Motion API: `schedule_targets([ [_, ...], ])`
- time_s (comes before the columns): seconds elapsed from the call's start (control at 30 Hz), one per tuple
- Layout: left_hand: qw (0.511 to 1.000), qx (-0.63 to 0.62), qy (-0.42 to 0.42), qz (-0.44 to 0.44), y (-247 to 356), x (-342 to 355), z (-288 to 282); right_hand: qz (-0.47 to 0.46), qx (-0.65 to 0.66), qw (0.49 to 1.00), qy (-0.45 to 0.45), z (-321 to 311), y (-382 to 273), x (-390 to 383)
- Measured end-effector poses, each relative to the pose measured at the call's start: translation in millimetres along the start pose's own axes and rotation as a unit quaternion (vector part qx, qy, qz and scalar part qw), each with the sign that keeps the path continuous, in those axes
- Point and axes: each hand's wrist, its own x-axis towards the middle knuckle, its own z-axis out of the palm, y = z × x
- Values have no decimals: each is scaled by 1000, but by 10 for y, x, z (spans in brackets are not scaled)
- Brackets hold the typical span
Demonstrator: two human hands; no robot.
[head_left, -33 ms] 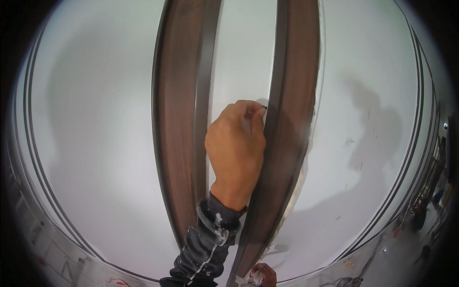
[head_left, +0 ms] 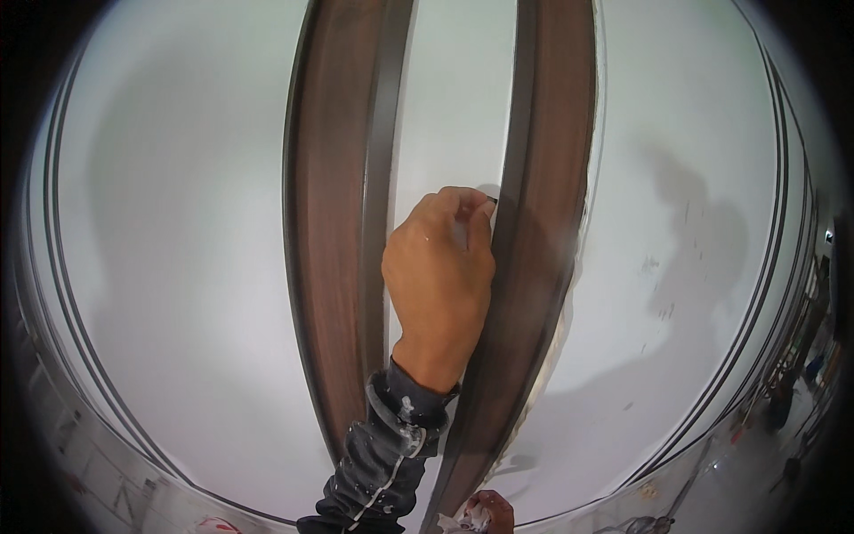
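No change since a sec ago, so work's at the same spot: L hand (head_left: 438, 276) pinches a tiny dark bit (head_left: 492, 200) by the R trim (head_left: 553, 125), can't tell if touching. R hand (head_left: 500, 510), low down, grips a white wad (head_left: 474, 518); can't spot any tub etc.

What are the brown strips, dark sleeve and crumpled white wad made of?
Brown strips: perhaps wood or laminate, satin, from faint grain.
Dark sleeve: probably fabric, matt, bunched in soft folds.
White wad: paper or cloth, matt, creased; too small to tell.
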Motion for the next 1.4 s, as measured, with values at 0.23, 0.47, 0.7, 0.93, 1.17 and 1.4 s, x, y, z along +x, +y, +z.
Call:
schedule_targets([
  [0.23, 1000, -14, -4, -4, -26, -54, 64, -77, -104, 992, 9, -88, -12, 41],
  [0.47, 1000, -19, -4, -3, -39, -98, 78, -47, -36, 998, 15, -96, 14, 68],
  [0.7, 1000, -24, -10, 16, -100, -163, 111, -29, -35, 998, 35, -170, 64, 96],
  [0.93, 1000, -13, -26, -2, -67, -180, 78, -3, -1, 1000, 24, -169, 95, 106],
  [1.17, 1000, -20, -18, 0, -73, -195, 33, -20, -1, 999, 27, -92, 105, 85],
  [1.4, 1000, -15, -25, -4, -58, -200, -24, -21, -41, 999, 16, -63, 68, 43],
])
